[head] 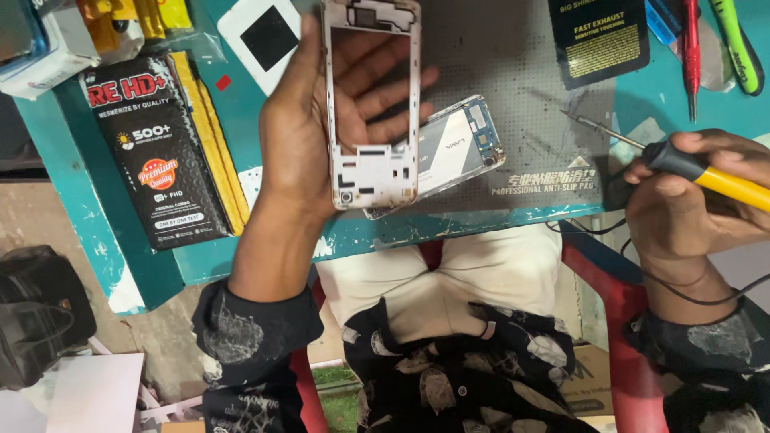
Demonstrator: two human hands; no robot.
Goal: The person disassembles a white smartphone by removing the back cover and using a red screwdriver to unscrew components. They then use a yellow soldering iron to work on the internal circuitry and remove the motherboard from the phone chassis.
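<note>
Fingers of left hand (309,132) grasping bare white phone frame (373,172); right hand (682,204) clenched round soldering iron (682,164).

The white phone middle frame (371,104) is an empty rectangular shell, open through its centre, with cut-outs and a small camera hole at its lower end. It stands upright in the left hand's palm, above the worktop. The soldering iron (682,164) has a yellow handle, black collar and thin metal tip, pointing up-left, gripped at the right.

Black box (156,152) left (yellow-edged), black packet (600,38) top-right
</note>
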